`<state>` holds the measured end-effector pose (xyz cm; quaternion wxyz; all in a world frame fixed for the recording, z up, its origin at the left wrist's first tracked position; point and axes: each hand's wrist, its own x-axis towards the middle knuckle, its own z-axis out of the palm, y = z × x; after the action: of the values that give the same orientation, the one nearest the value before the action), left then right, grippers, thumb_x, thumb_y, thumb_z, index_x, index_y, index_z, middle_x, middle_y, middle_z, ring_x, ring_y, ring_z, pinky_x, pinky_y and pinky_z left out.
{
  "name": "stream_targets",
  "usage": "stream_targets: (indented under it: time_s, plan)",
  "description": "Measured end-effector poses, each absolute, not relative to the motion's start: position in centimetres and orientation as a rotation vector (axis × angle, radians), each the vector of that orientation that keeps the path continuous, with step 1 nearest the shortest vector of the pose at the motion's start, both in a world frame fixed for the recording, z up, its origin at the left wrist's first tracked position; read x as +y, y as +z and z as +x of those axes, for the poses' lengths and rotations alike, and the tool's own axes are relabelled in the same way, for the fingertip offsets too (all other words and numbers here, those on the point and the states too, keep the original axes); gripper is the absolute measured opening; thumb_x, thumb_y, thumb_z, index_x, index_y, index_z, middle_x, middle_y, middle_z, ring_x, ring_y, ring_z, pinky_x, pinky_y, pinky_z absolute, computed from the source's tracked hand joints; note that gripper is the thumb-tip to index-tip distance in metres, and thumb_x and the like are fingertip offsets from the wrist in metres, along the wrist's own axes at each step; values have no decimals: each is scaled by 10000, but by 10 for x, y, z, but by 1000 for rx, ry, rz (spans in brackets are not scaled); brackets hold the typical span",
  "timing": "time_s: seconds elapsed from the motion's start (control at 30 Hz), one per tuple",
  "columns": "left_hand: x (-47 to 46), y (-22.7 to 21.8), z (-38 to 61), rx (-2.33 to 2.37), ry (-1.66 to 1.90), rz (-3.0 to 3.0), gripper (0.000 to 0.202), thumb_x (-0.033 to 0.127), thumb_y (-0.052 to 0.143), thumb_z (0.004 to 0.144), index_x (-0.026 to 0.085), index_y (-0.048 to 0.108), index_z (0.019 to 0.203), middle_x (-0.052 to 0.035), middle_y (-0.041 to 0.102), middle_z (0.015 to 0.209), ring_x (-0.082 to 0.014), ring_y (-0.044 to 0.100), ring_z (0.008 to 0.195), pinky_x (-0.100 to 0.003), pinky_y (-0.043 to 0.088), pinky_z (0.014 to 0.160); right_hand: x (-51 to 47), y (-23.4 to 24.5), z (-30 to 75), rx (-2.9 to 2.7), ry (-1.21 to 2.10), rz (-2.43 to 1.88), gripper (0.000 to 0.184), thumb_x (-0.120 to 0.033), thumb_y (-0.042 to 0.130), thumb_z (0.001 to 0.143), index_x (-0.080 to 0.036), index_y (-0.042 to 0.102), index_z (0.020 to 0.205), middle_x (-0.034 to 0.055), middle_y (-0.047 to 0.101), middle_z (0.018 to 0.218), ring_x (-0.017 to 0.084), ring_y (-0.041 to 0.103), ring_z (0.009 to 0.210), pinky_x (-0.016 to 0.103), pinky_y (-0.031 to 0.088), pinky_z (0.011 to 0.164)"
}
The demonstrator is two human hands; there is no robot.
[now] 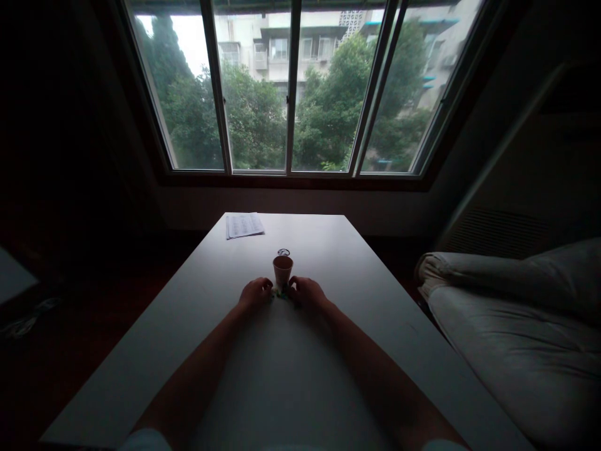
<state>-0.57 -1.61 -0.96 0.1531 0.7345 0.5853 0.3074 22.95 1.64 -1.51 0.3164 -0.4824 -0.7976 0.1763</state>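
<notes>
A paper cup [282, 270] stands upright on the white table [197, 332], its mouth facing up. Small green pieces [280, 293] lie at the near side of its base, too small and dark to name. My left hand [256, 292] is just left of them with its fingers curled in. On the other side, my right hand [307, 292] is close to the cup's lower right, thumb and fingers drawn together near the green pieces. What either hand pinches, if anything, is hidden. Behind the cup lies a dark, ring-shaped thing [283, 252].
Printed sheets of paper [245, 225] lie at the table's far left corner. A wide window [291, 94] is beyond the table. To the right is a cushioned seat or bedding with a pale cover [511, 332]. The room is dim.
</notes>
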Motion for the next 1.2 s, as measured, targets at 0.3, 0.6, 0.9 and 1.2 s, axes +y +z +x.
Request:
stream_targets:
  time_s: [0.3,0.6,0.9,1.2]
  plan:
    - [-12,-12,-12,1642,777,2156,207,247,586,860,224,739,997,-52,725,962,-168,632,826,-253,425,711,5,-13,217,-2333,252,-1263,329,-473,768,735,-276,728,996,67,731,890,217,648,725,269,364,603]
    - [-12,-15,-10,1648,777,2179,204,243,568,867,224,742,973,-44,719,958,-162,620,830,-253,417,720,-4,-3,210,-2436,216,-1267,205,-288,640,840,-276,732,1023,61,742,1015,218,672,795,269,418,651]
    - [-15,-12,-10,1645,732,2212,200,254,551,884,228,737,953,-28,703,956,-144,605,817,-238,409,710,-8,8,207,-2500,247,-1316,268,-244,558,886,-195,709,1102,101,718,1126,217,673,922,262,451,759]
    - [-19,-8,-7,1668,700,2206,196,257,557,881,229,738,952,-33,697,964,-148,598,814,-238,412,712,-3,-2,207,-2412,230,-1248,249,-206,519,900,-168,715,1048,125,725,1010,215,667,811,277,442,691]
